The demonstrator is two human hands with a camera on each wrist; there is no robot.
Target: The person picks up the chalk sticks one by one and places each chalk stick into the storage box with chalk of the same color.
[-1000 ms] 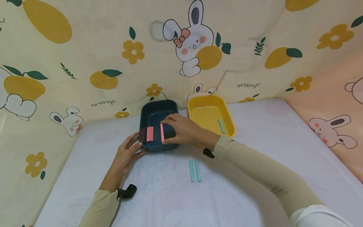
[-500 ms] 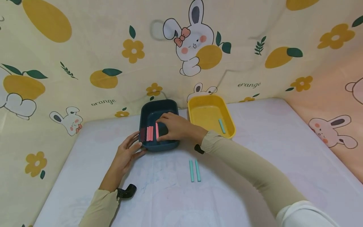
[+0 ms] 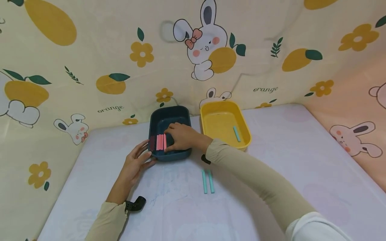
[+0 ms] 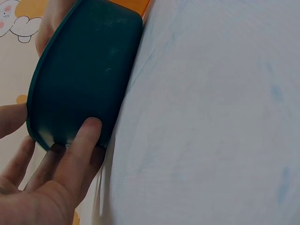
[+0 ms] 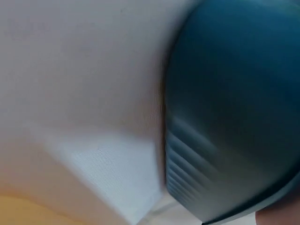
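Inside the dark blue tray (image 3: 173,156), several pink chalk sticks (image 3: 159,142) lie side by side near the left wall. My right hand (image 3: 182,136) reaches in from the right and pinches another pink chalk stick (image 3: 165,143) by its two ends, right at the row's right side. My left hand (image 3: 132,165) rests against the tray's front left corner. In the left wrist view its extended fingers (image 4: 79,154) touch the outer wall of the tray (image 4: 79,75). The right wrist view has the tray's ribbed outside (image 5: 225,140); the pinched chalk is hidden there.
A yellow tray (image 3: 211,134) stands to the right of the blue one, with a mint green chalk stick (image 3: 236,134) in it. Two more mint green sticks (image 3: 208,182) lie on the white-covered table (image 3: 256,204) in front. A patterned cloth (image 3: 135,83) hangs behind.
My right hand has moved left inside the blue tray, bringing its pink chalk stick from apart up to the row. The left hand has stayed at the corner.
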